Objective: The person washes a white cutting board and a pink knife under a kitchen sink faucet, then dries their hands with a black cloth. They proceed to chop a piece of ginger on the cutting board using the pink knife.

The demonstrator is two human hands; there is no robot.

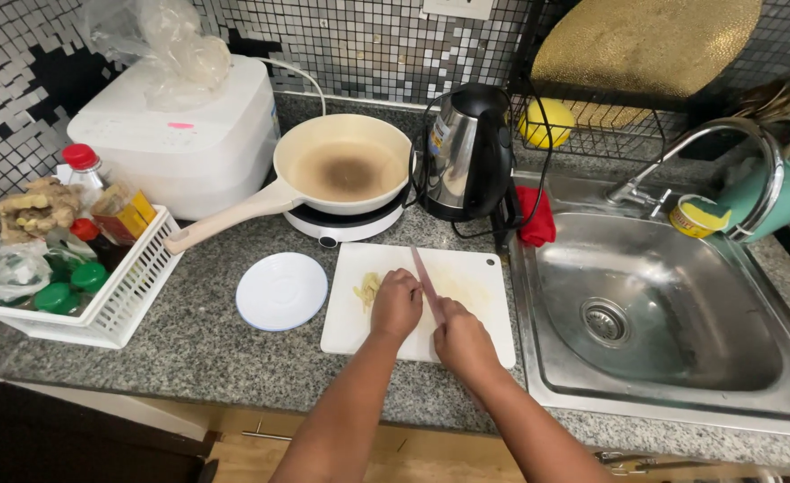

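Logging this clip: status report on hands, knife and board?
Left hand pressing on the cutting board. Right hand gripping knife. Chopped pale bits beside left hand. Nothing in the way.

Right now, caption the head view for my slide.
Both hands, left and right, slice pale food with a knife on a white cutting board.

A single view is provided, taken from a camera worn on the head of the person at work. The scene is looked down upon steeply and forward, from above the near edge of the granite counter (207, 349), toward the tiled back wall (368, 40). The cutting board (480, 277) is held near the frame's centre at close range, with both forearms entering from the bottom edge. The sink (681, 295) is taken in at right, the white basket (118, 304) at left. No second view is supplied, so no overlap is recorded.
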